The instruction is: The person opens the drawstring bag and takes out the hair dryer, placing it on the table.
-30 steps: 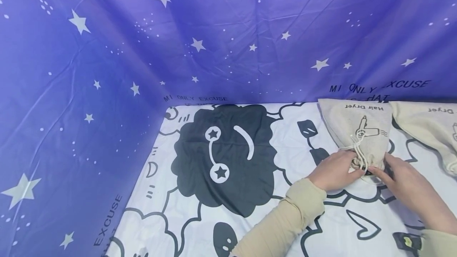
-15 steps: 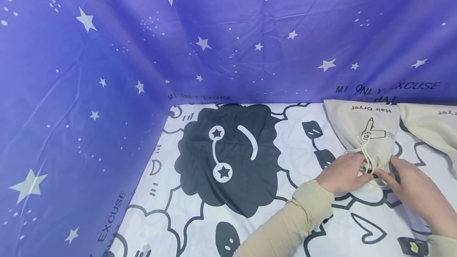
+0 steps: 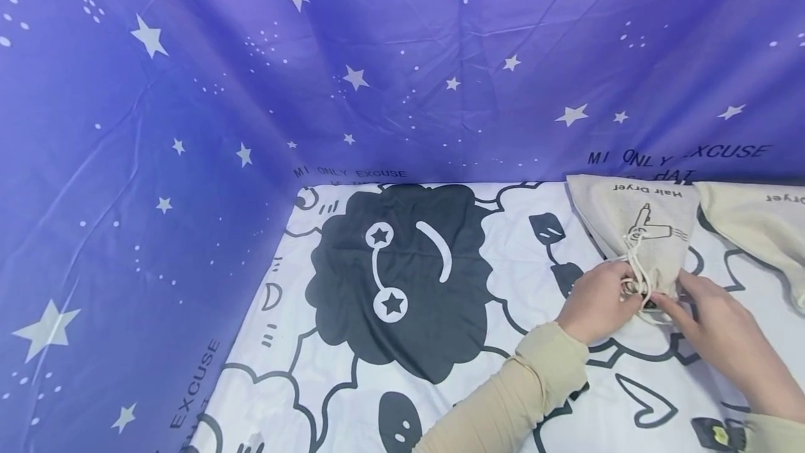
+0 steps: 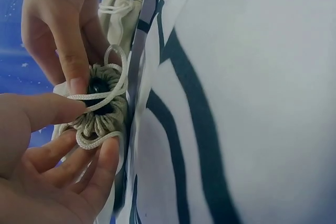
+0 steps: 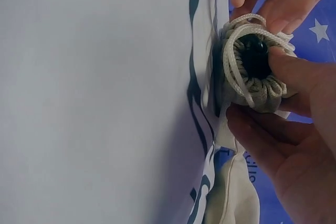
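Note:
A beige drawstring bag [image 3: 654, 222] printed "Hair Dryer" lies on the white patterned cloth, its gathered mouth towards me. My left hand [image 3: 597, 303] pinches the mouth between thumb and fingers, its thumb at the white cord [image 4: 113, 98]. From the other side, my right hand [image 3: 717, 327] grips the gathered rim, thumb on top and fingers underneath. Something black [image 5: 254, 59] shows inside the ruffled opening in the right wrist view; most of it is hidden by the bag. Cord loops hang loosely over the mouth.
A second beige bag [image 3: 755, 229] with a similar print lies just to the right. The white cloth [image 3: 534, 397] bears black cartoon shapes. Behind and at left hangs a blue-purple star curtain [image 3: 402, 33]. A small black object with a yellow-green mark [image 3: 717, 433] lies near the right forearm.
The view has shifted slightly. Both hands stay at the bag's mouth, with small finger movements around the cord; the bag has hardly moved.

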A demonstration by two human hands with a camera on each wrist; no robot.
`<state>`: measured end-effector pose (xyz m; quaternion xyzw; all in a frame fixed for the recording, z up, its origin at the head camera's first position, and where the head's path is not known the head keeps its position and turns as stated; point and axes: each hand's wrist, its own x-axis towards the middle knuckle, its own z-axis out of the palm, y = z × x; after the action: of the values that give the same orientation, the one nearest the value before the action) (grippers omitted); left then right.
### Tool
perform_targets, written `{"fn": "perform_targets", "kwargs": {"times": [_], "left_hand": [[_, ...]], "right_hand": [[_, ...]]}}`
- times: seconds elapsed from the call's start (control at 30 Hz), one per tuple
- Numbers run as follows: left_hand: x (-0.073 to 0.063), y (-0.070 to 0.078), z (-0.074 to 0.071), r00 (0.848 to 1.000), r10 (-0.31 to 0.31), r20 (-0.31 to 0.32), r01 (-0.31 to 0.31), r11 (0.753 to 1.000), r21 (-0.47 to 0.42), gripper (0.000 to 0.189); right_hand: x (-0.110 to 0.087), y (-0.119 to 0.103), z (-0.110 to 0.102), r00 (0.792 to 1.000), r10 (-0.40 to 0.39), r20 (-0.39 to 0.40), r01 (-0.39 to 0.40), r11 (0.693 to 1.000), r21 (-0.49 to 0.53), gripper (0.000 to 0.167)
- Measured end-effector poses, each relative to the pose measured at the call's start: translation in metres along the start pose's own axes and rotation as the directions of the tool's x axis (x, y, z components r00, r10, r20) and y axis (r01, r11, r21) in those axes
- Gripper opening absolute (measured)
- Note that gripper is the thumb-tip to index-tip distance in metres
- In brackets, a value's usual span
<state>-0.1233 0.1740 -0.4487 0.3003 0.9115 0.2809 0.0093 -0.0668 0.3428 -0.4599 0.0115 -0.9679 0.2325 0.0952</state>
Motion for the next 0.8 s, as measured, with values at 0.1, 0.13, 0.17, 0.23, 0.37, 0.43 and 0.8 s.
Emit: {"fn": "perform_targets", "kwargs": {"times": [0.1,0.13,0.17,0.23,0.37,0.43,0.8], "left_hand": [[-0.001,0.0,0.001,1.0,-0.001,-0.028,0.002,1.0,0.015,0.023],[-0.001,0.0,0.002,0.999,-0.001,-0.036,0.002,1.0,0.019,0.022],[-0.001,0.001,0.002,0.999,0.0,-0.044,0.001,1.0,0.023,0.021],[-0.001,0.001,0.002,0.998,0.005,-0.064,-0.003,0.999,0.036,0.02],[-0.003,0.001,0.001,0.995,0.001,-0.103,0.006,0.998,0.067,0.017],[-0.004,0.001,0.0,0.994,-0.004,-0.112,0.013,0.997,0.078,0.015],[-0.011,-0.003,-0.004,0.988,-0.035,-0.149,0.046,0.996,0.071,0.014]], "right_hand": [[0.0,-0.001,0.0,1.0,0.005,0.013,-0.005,1.0,-0.013,0.042],[0.0,-0.001,0.0,1.0,0.005,0.017,-0.004,1.0,-0.014,0.04],[0.0,-0.001,0.0,1.0,0.001,0.017,-0.001,1.0,-0.014,0.037],[0.001,-0.002,-0.001,1.0,-0.007,0.015,0.007,1.0,-0.01,0.032],[0.0,-0.005,0.001,1.0,-0.01,0.011,0.01,1.0,0.014,0.04],[-0.001,-0.006,0.002,1.0,-0.004,0.017,0.004,1.0,0.028,0.05],[0.0,-0.011,0.004,0.998,-0.062,-0.001,0.062,0.995,0.08,0.051]]}}
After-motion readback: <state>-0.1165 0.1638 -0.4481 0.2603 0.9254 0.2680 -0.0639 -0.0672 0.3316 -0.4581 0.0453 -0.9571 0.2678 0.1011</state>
